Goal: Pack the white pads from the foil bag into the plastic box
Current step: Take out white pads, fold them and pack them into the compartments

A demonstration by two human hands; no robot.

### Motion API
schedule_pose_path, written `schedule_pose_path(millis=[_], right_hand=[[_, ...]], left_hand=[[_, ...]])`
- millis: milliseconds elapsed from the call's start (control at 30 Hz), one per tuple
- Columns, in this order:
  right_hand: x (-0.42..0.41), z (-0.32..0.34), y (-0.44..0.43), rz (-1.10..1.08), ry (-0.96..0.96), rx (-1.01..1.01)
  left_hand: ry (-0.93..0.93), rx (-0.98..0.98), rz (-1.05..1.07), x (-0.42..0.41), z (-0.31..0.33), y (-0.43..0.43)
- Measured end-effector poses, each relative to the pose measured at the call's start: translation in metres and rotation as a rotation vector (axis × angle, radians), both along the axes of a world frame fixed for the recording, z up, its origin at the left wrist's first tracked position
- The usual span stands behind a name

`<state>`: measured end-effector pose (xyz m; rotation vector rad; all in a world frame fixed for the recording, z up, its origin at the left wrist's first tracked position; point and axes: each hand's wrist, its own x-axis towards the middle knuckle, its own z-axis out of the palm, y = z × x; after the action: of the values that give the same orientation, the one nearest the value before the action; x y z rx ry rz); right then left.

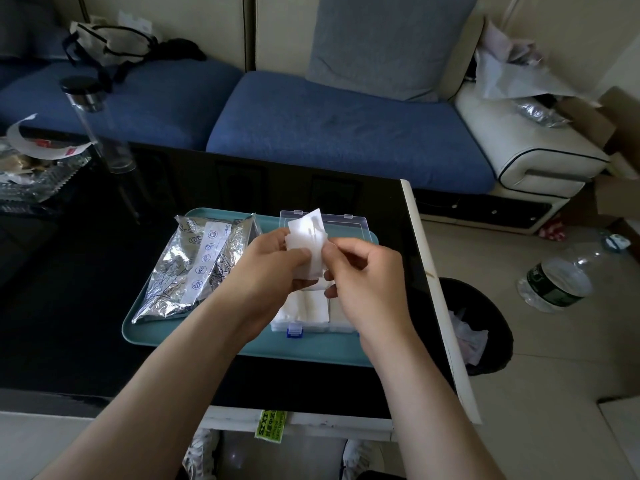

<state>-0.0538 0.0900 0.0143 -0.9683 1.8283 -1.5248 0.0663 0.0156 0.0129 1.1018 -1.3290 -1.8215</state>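
A: Holding what?

B: A stack of thin white square pads (306, 237), pinched in the left hand (273, 268). Picked at by the curled right hand (363, 271), thumb and finger on the top pad, likely to peel one off.

A: Why up there?

B: Right above the open clear plastic box with a blue clip (313, 329), so a short way down. More white pads (304, 306) inside already.

A: And the shiny crinkled foil bag (194, 268)?

B: Just left, on the same flat teal tray (311, 349), handy for more.

A yellow-green tag (270, 424) on the table's (86, 306) front edge reads "SZXI"; its smaller print is blurred. The foil bag's (166, 271) white strip (207, 258) carries round blue symbols.
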Motion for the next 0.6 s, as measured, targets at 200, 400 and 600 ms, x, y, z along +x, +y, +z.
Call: schedule_pose_path(millis=[200, 400, 600], right_hand=[[-0.001, -0.005, -0.003, -0.114, 0.096, -0.042], [-0.002, 0.002, 0.002, -0.084, 0.002, 0.008], [-0.003, 0.011, 0.007, -0.002, -0.198, 0.075]], left_hand=[[-0.012, 0.005, 0.003, -0.002, -0.001, 0.001], [-0.009, 0.005, -0.174, -0.001, -0.003, 0.0], [0.141, 0.221, -0.05, 0.0, 0.003, 0.002]])
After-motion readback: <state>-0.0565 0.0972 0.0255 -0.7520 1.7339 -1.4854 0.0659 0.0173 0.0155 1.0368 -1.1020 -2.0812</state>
